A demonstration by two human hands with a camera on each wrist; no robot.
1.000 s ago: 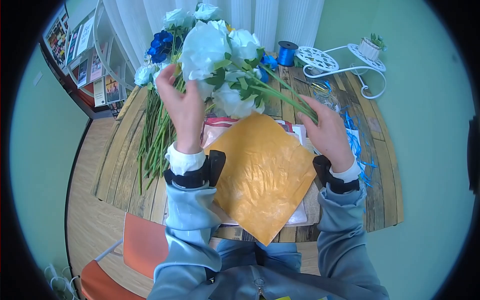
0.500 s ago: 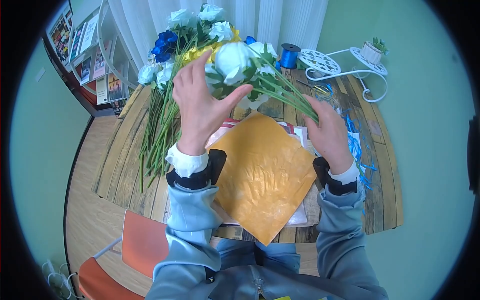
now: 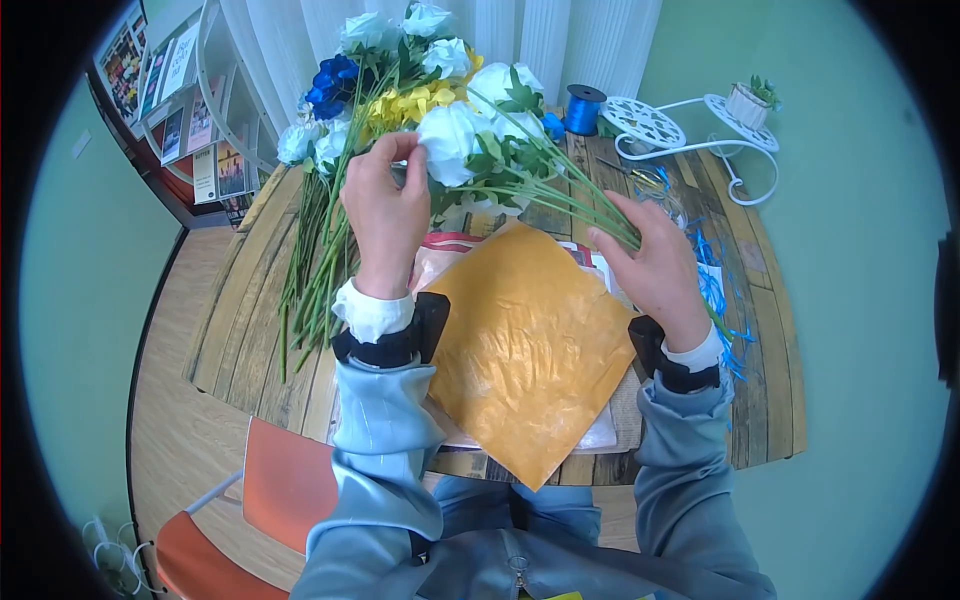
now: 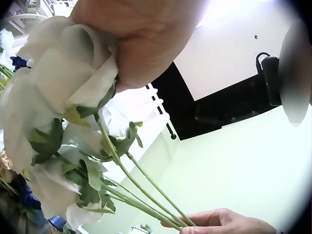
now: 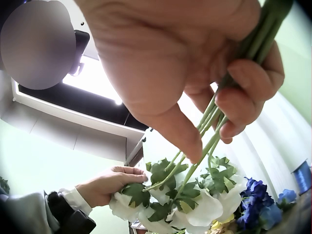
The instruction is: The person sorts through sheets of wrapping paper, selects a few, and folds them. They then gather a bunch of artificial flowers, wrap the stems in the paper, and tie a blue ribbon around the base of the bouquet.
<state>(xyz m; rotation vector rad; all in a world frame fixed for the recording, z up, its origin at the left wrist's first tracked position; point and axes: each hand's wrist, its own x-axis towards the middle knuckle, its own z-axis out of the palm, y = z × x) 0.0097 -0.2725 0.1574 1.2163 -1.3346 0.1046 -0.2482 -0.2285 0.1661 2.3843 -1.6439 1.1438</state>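
Since the previous frame, the left hand [image 3: 385, 220] has been closing from a wide spread, and its thumb and fingers are now meeting at the nearest white flower [image 3: 447, 145]. The held flowers have been shifting too, with more of the yellow flowers [image 3: 410, 104] behind them now showing.

The left hand is pinching the edge of that flower's petals between thumb and fingertips. The right hand [image 3: 660, 275] is gripping the green stems [image 3: 580, 198] of the held bunch, its fingers curling round them as the right wrist view shows. The stems are slanting from this hand toward the flower heads, which are hanging over the far part of the wooden table [image 3: 245, 310], between the two hands and slightly beyond them.

A second bunch is lying on the table to the left, its long stems [image 3: 318, 270] pointing toward the person and a dark blue flower [image 3: 332, 88] sitting among its heads. A sheet of orange paper [image 3: 525, 350] is lying in front of the person, on top of other papers. A spool of blue ribbon [image 3: 583, 112] is standing beyond the held bunch, beside a white metal stand [image 3: 645, 125] that is holding a small potted plant [image 3: 748, 105]. Loose blue ribbon strips [image 3: 706, 290] are lying near the right hand.
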